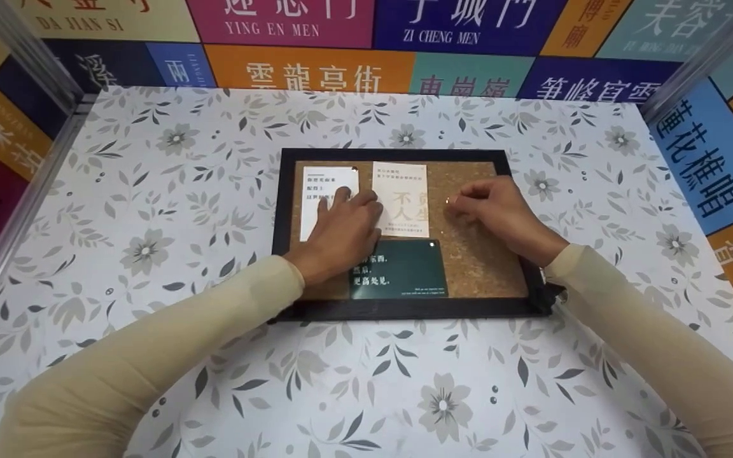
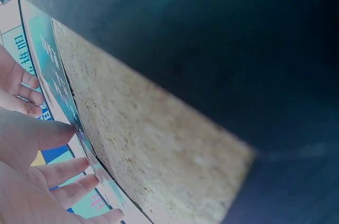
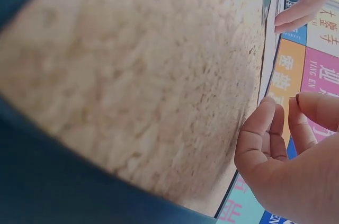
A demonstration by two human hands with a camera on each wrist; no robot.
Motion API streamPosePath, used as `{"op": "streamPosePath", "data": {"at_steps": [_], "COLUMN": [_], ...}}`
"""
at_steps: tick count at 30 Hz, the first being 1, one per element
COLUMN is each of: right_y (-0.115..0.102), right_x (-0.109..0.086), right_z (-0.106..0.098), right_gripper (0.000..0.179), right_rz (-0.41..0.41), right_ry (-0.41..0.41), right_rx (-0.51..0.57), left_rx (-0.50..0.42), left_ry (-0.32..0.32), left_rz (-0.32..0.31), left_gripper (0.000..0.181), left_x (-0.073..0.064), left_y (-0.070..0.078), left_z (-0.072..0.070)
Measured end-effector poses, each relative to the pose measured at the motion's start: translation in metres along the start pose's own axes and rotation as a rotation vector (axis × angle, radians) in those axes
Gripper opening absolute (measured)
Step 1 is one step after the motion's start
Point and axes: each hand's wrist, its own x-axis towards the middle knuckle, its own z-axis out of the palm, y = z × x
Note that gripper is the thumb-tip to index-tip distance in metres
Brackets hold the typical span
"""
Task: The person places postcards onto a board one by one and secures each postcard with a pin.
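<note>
A cork board (image 1: 481, 267) in a black frame lies on the table, bearing several cards. My left hand (image 1: 343, 238) rests over it, fingers extended, between a white card (image 1: 311, 216) and a cream card (image 1: 401, 184) and overlapping both. Below them lies a dark green card (image 1: 398, 273), partly under the left hand in the head view. To the right of the cream card, my right hand (image 1: 494, 210) pinches a small thumbtack (image 3: 296, 97), its thin point showing at the fingertips. Bare cork (image 3: 159, 75) fills much of the right wrist view.
A floral cloth (image 1: 443, 381) covers the table around the board. Panels with large printed characters (image 1: 309, 70) stand along the back and both sides. Small pin heads show at the corners of the white and green cards.
</note>
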Motion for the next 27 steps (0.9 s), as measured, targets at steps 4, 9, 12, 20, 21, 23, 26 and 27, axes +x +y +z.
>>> {"op": "streamPosePath", "data": {"at_steps": [4, 9, 12, 20, 21, 23, 26, 27], "right_y": [0.001, 0.000, -0.001, 0.000, 0.000, 0.000, -0.001, -0.001], "right_x": [0.005, 0.013, 0.016, 0.024, 0.025, 0.027, 0.029, 0.030], "right_z": [0.000, -0.002, -0.002, 0.000, 0.001, 0.001, 0.002, 0.002], "right_gripper": [0.022, 0.023, 0.023, 0.020, 0.020, 0.020, 0.020, 0.020], "right_rz": [0.012, 0.036, 0.046, 0.044, 0.037, 0.026, 0.013, 0.007], "right_ry": [0.008, 0.012, 0.011, 0.029, 0.033, 0.038, 0.047, 0.049], "right_rx": [-0.006, -0.026, -0.059, -0.038, -0.040, -0.045, -0.051, -0.054], "left_rx": [0.015, 0.018, 0.007, 0.007, 0.008, 0.006, 0.010, 0.012], "left_ry": [-0.018, -0.004, 0.004, 0.025, 0.026, 0.019, 0.000, -0.004], "left_rz": [-0.003, -0.001, 0.002, 0.015, 0.016, 0.017, 0.014, 0.012], "left_gripper": [0.026, 0.025, 0.024, 0.025, 0.024, 0.023, 0.023, 0.023], "left_x": [0.000, 0.001, 0.002, 0.005, 0.004, 0.002, -0.001, -0.001], "left_y": [0.002, 0.000, -0.002, -0.007, -0.006, -0.003, 0.000, 0.001], "left_z": [-0.002, 0.001, 0.003, 0.010, 0.009, 0.005, -0.001, -0.002]}}
